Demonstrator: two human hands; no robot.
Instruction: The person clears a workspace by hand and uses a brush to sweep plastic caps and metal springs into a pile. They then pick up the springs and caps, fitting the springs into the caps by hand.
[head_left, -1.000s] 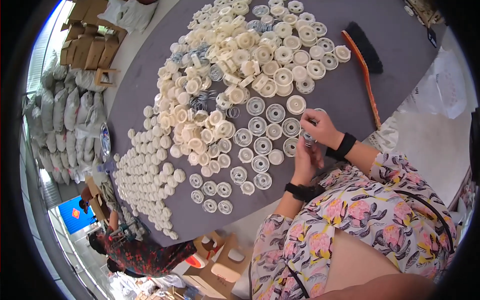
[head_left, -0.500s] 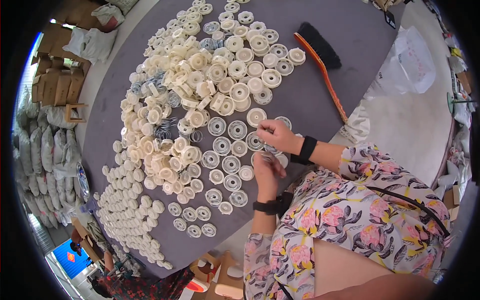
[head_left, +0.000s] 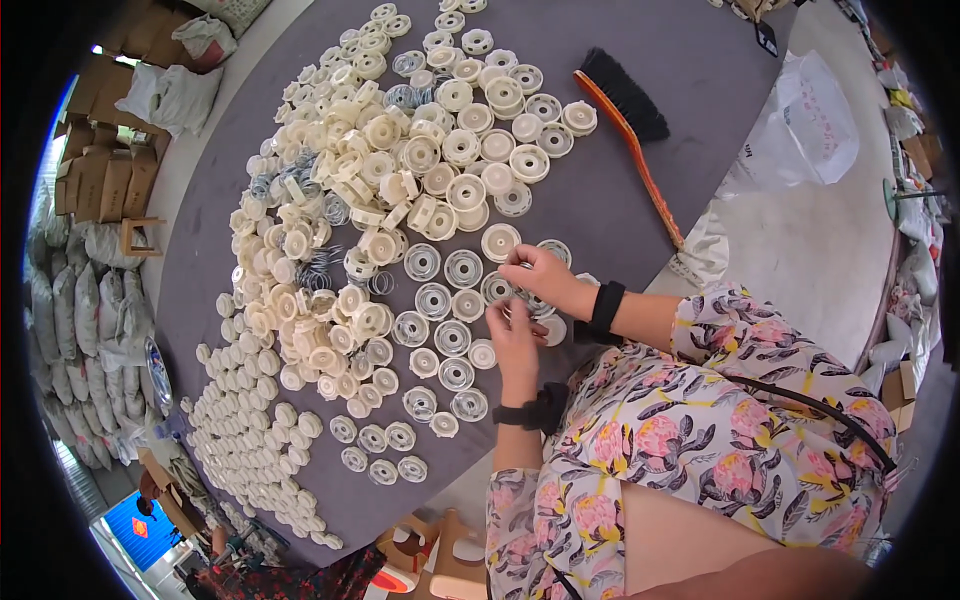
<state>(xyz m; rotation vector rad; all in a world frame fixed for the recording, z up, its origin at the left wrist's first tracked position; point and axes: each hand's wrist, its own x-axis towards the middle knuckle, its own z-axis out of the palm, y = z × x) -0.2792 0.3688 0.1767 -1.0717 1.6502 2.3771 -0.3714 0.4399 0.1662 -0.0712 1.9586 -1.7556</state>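
Both my hands are close together at the near right side of round cream plastic parts spread on the grey table. My right hand point(head_left: 548, 278) bends over a ring-shaped part point(head_left: 497, 288), its thumb and fingers drawn together in a pinch. Just below it, my left hand point(head_left: 515, 338) has its fingers curled together, tips at the edge of the same group. Whatever lies between the fingertips of either hand is too small or hidden. Beside them are several cream parts with metal coils inside, such as one ring point(head_left: 463, 269), and a plain round cap point(head_left: 482, 353).
A big heap of cream parts with loose metal springs point(head_left: 318, 268) covers the table's middle. Small caps point(head_left: 240, 420) spread at the lower left. A brush point(head_left: 630, 120) with an orange handle lies at the right. Another person's dark patterned clothing point(head_left: 290, 580) shows at the bottom.
My left hand has moved up and left, with its fingers now drawn in toward the ring-shaped parts. My right hand's fingers have lowered from a raised curl. The whole view has shifted slightly.
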